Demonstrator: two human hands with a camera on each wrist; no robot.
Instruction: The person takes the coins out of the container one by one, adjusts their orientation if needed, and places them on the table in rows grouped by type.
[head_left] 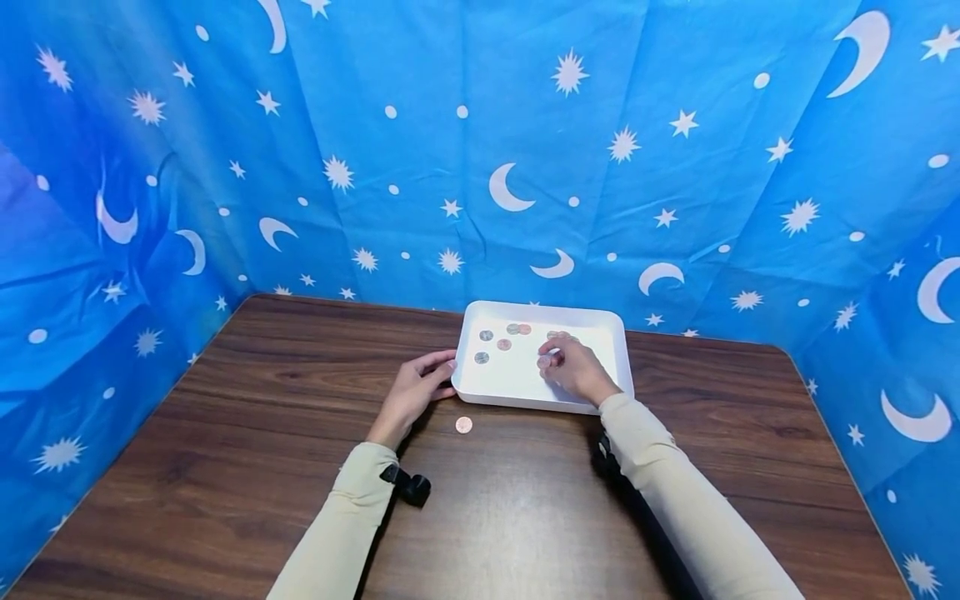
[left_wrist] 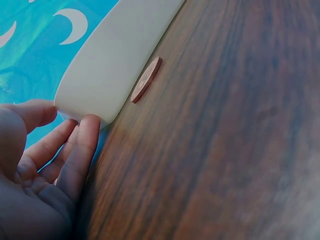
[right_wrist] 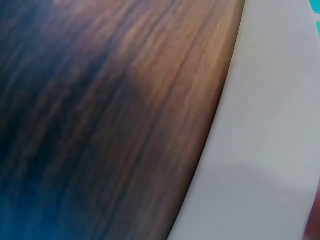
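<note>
A shallow white tray point(head_left: 495, 392) rests near the table's back edge, with several silver and copper coins lying in it. My left hand point(head_left: 416, 392) is at the tray's left end. Its fairly straight fingers point(left_wrist: 80, 150) touch the end wall in the left wrist view. Inside the tray, my right hand point(head_left: 573, 369) pinches a coin point(head_left: 544, 362) between thumb and fingers. Left of it lie a silver coin point(head_left: 481, 357) and a copper coin point(head_left: 504, 344). Other coins point(head_left: 552, 334) are partly hidden behind the right hand. The right wrist view barely catches that hand.
On the dark wooden table point(head_left: 495, 517), one copper coin point(head_left: 464, 425) lies just in front of the tray. A blue cloth point(head_left: 420, 125) with white moons and stars hangs behind the table and at both sides. Black wrist cameras point(head_left: 411, 487) are strapped to the sleeves.
</note>
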